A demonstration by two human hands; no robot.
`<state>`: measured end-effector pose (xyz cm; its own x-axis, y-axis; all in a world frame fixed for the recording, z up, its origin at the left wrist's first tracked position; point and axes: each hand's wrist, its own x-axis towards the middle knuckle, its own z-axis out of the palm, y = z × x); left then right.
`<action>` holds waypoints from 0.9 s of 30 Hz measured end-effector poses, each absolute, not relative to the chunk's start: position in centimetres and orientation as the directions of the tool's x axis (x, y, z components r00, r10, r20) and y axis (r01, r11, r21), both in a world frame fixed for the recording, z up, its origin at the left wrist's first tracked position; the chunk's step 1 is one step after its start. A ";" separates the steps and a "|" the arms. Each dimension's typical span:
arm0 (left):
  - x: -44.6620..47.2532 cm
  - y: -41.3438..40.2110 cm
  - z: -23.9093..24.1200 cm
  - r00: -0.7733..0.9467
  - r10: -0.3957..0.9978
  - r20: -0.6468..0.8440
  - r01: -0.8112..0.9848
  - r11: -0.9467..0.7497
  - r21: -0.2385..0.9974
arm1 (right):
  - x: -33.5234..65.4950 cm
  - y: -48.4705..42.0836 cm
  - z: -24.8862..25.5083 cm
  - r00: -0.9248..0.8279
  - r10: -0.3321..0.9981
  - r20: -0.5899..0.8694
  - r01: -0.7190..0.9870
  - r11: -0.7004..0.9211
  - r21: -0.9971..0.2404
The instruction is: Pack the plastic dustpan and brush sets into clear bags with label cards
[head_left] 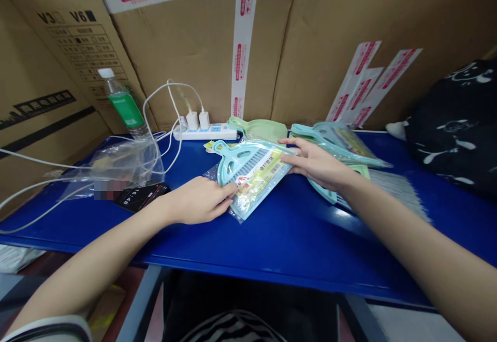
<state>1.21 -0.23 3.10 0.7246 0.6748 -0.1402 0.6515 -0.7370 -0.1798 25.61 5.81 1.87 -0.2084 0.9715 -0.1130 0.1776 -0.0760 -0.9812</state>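
A light-blue brush-and-dustpan set in a clear plastic bag (250, 174) lies on the blue table (279, 238). My left hand (202, 199) pinches the bag's near left edge, fingers closed on it. My right hand (316, 163) rests on the bag's far right end, fingers pressed onto the plastic. Just right of my right hand lies a pile of more bagged dustpan sets (341, 143), and a green dustpan (260, 129) sits behind.
A white power strip (205, 132) with chargers and cables stands at the back, near a water bottle (124, 104) and a crumpled clear bag (116, 166). A black phone (142, 196) lies left. Cardboard boxes (194, 42) wall the back. A black bag (458, 124) sits far right.
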 end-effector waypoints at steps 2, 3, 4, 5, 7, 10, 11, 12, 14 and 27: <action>1.2 -0.2 3.1 0.728 0.672 -0.137 0.646 -0.739 -0.191 | 25.4 5.8 1.8 -0.214 0.965 -0.150 0.112 -0.128 -0.985; 1.2 -0.2 3.1 0.729 0.671 -0.136 0.644 -0.739 -0.196 | 25.4 5.8 1.7 -0.222 0.962 -0.155 0.080 -0.141 -0.987; 1.2 -0.2 3.1 0.729 0.670 -0.136 0.643 -0.740 -0.200 | 25.3 5.9 1.6 -0.241 0.958 -0.156 0.048 -0.149 -0.988; 1.2 -0.2 3.0 0.731 0.669 -0.136 0.641 -0.741 -0.202 | 25.2 5.9 1.4 -0.267 0.951 -0.156 0.017 -0.157 -0.987; 1.3 -0.2 3.0 0.732 0.667 -0.136 0.638 -0.742 -0.204 | 25.0 5.9 1.2 -0.340 0.925 -0.170 -0.026 -0.190 -0.982; 1.3 -0.2 3.0 0.737 0.664 -0.129 0.636 -0.745 -0.201 | 24.7 5.7 0.9 -0.438 0.871 -0.223 -0.039 -0.266 -0.963; 1.3 -0.2 3.0 0.738 0.663 -0.127 0.636 -0.746 -0.200 | 24.6 5.6 0.8 -0.460 0.856 -0.237 -0.039 -0.286 -0.957; 1.3 -0.1 3.0 0.738 0.663 -0.125 0.636 -0.745 -0.198 | 24.6 5.5 0.7 -0.478 0.844 -0.245 -0.040 -0.299 -0.953; 1.3 -0.1 2.9 0.738 0.663 -0.123 0.637 -0.745 -0.196 | 24.5 5.5 0.4 -0.501 0.828 -0.251 -0.042 -0.312 -0.949; 1.3 -0.1 3.1 0.721 0.677 -0.148 0.645 -0.733 -0.216 | 24.1 5.5 -0.6 -0.521 0.831 -0.198 -0.055 -0.264 -0.963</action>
